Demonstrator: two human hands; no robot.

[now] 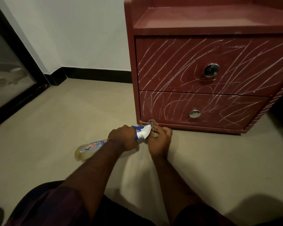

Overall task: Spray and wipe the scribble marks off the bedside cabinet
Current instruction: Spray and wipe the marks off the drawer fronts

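While gripping spray bottle [143,132] by neck with left hand [124,138], clutching crumpled brown cloth [154,126] in right hand [160,139] beside scribbled bedside cabinet [173,66].

Pale beige floor [69,121] fills most of the frame. The red bedside cabinet [183,75] stands on it at upper right, by the white wall. A spray bottle [88,148] slants low at centre left; whether its base touches the floor, I can't tell.
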